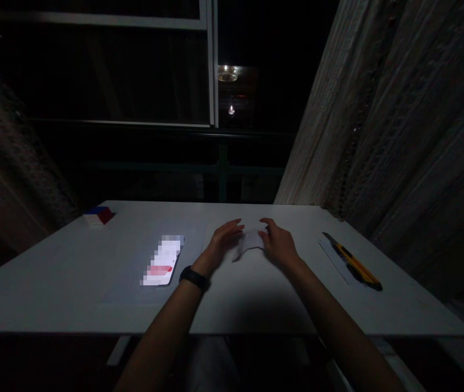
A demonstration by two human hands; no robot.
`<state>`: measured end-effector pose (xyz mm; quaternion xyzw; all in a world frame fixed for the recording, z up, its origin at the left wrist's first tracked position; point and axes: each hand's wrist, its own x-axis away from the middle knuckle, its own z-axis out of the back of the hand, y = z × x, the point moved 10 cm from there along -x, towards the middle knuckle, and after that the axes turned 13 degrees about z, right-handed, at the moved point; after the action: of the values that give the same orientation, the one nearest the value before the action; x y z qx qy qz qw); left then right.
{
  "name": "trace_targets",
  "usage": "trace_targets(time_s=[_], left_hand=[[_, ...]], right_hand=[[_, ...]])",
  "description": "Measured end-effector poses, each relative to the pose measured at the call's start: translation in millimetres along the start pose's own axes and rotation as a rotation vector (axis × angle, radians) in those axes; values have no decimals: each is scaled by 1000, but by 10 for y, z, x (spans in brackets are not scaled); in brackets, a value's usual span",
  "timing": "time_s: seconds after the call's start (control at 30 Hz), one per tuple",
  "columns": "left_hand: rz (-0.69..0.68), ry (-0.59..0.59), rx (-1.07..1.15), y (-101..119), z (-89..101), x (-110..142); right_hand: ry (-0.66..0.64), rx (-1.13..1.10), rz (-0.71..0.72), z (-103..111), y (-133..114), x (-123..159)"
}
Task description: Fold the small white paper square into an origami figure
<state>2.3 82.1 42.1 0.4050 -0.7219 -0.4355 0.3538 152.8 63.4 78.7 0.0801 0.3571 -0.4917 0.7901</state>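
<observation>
A small piece of white paper (251,239), creased and bent along its near edge, is between my two hands above the white table. My right hand (280,244) is curled at the paper's right edge, with the thumb against it; some of its fingers are hidden. On the other side, my left hand (220,240) has its fingers stretched out and apart from one another, close to the paper's left edge. A dark band (194,278) circles my left wrist. The dim light hides fine detail on the paper.
A lit phone (162,261) lies left of my hands on the white table (52,272). A blue, red and white block (98,215) sits at the far left. On the right lie a yellow and black utility knife (354,264) and a thin pale strip (333,262). Curtains (317,109) hang behind.
</observation>
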Motion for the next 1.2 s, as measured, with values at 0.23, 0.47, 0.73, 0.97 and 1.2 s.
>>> trace_targets(time_s=[0.23, 0.47, 0.73, 0.97, 1.2], left_hand=[[122, 15, -111, -191, -19, -74], [162, -132, -235, -388, -176, -99], [90, -68, -77, -274, -46, -150], [97, -44, -151, -345, 5, -213], [115, 9, -226, -381, 52, -228]], right_hand=[[-48, -76, 154, -59, -275, -6], [105, -339, 27, 18, -203, -4], [148, -941, -396, -470, 288, 115], [232, -996, -493, -475, 294, 172], [248, -1101, -620, -495, 355, 229]])
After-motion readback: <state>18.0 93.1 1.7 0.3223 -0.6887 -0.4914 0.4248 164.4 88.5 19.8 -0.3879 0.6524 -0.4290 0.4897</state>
